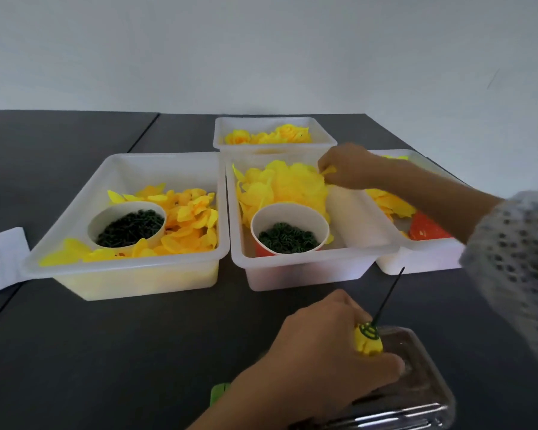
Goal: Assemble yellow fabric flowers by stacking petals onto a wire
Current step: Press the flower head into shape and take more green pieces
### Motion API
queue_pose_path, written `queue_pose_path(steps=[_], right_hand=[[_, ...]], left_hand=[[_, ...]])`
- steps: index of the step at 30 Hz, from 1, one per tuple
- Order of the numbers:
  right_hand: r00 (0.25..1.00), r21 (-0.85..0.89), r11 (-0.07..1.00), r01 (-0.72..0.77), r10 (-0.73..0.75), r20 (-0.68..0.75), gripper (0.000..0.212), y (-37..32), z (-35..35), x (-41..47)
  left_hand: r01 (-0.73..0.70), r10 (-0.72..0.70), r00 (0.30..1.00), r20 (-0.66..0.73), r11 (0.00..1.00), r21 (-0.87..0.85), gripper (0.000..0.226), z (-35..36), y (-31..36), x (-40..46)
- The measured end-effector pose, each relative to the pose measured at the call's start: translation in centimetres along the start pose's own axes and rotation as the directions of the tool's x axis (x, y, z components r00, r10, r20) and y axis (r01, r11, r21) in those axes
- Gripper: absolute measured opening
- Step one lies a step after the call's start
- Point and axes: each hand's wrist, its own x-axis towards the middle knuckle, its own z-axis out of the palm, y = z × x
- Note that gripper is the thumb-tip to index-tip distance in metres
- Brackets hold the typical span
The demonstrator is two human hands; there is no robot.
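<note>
My left hand [326, 358] grips a part-built yellow flower [368, 341] near the front edge; a green ring sits on top of it and a thin dark wire [390, 294] sticks up and to the right. My right hand [348, 166] reaches into the middle white bin [308, 265] and pinches a yellow petal [328, 172] at the far right of the petal pile [286, 187]. A red paper cup of green rings [289, 234] stands at the front of that bin.
A left bin [121, 274] holds orange-yellow petals and a white cup of dark green pieces [128, 226]. A far bin [274, 131] holds finished yellow flowers. A right bin [416, 259] has petals and a red cup. A clear plastic box [416, 395] lies under my left hand. White paper [0, 262] lies at left.
</note>
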Motion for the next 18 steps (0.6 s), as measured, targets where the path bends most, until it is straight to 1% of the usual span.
queue_pose_path(steps=[1,2,3,5,6,7,8,9,10,11,12,13,14,15,16,17,18], right_hand=[[0.999,0.109,0.994,-0.006,0.002,0.036,0.012,0.3,-1.5,-0.9],[0.997,0.201,0.979,-0.029,0.014,0.077,0.020,0.5,-2.9,-2.0],[0.993,0.311,0.949,-0.052,0.017,0.115,0.023,0.7,-4.1,-3.3],[0.985,0.557,0.826,-0.088,-0.013,0.174,0.020,0.8,-6.0,-5.9],[0.980,0.653,0.751,-0.099,-0.040,0.195,0.021,0.8,-6.7,-7.2],[0.975,0.722,0.683,-0.109,-0.069,0.212,0.024,0.7,-7.3,-8.5],[0.970,0.769,0.629,-0.115,-0.097,0.224,0.028,0.6,-7.8,-9.8],[0.963,0.808,0.577,-0.119,-0.133,0.236,0.031,0.4,-8.3,-11.0],[0.951,0.847,0.517,-0.123,-0.182,0.249,0.031,0.1,-8.7,-12.1],[0.936,0.883,0.450,-0.131,-0.239,0.260,0.029,-0.2,-9.0,-13.2],[0.916,0.909,0.393,-0.139,-0.297,0.268,0.028,-0.6,-9.2,-14.2],[0.895,0.922,0.358,-0.149,-0.347,0.279,0.026,-1.0,-9.3,-15.1],[0.872,0.928,0.338,-0.159,-0.392,0.293,0.023,-1.3,-9.2,-15.9],[0.850,0.933,0.313,-0.177,-0.430,0.306,0.022,-1.6,-8.9,-16.5],[0.831,0.937,0.286,-0.199,-0.458,0.316,0.023,-1.9,-8.6,-17.0],[0.819,0.938,0.267,-0.220,-0.471,0.326,0.023,-2.1,-8.1,-17.5],[0.815,0.938,0.254,-0.237,-0.474,0.334,0.023,-2.3,-7.6,-17.9]], left_hand=[[0.006,-0.006,0.999,0.031,1.000,-0.008,0.053,-0.3,0.1,-0.1],[0.000,0.002,0.997,0.078,1.000,-0.029,0.058,-0.6,0.1,-0.1],[-0.030,0.039,0.990,0.136,0.997,-0.067,0.063,-1.0,0.1,-0.2],[-0.102,0.139,0.963,0.231,0.981,-0.165,0.079,-2.0,-0.1,-0.4],[-0.121,0.170,0.959,0.229,0.970,-0.212,0.087,-2.3,0.2,-0.2],[-0.130,0.174,0.971,0.163,0.959,-0.252,0.086,-2.7,0.1,0.3],[-0.123,0.145,0.988,0.053,0.947,-0.298,0.071,-3.0,0.6,1.0],[-0.140,0.135,0.990,-0.038,0.923,-0.357,0.047,-3.5,0.4,1.1],[-0.121,0.099,0.992,-0.075,0.904,-0.410,0.023,-4.2,0.6,1.0],[-0.089,0.047,0.994,-0.100,0.879,-0.468,0.006,-4.8,1.1,1.3],[-0.071,0.006,0.992,-0.124,0.849,-0.524,0.010,-5.3,1.9,1.4],[-0.065,-0.028,0.987,-0.156,0.825,-0.561,0.021,-5.9,2.7,1.7],[-0.077,-0.040,0.981,-0.189,0.816,-0.573,0.035,-6.4,3.7,1.6],[-0.096,-0.041,0.972,-0.230,0.828,-0.552,0.047,-6.7,4.6,1.4],[-0.134,-0.003,0.968,-0.251,0.840,-0.526,0.050,-6.6,5.1,0.8],[-0.158,0.018,0.963,-0.268,0.846,-0.509,0.044,-6.4,5.3,0.3],[-0.168,0.020,0.960,-0.278,0.836,-0.522,0.032,-6.2,5.8,0.0]])
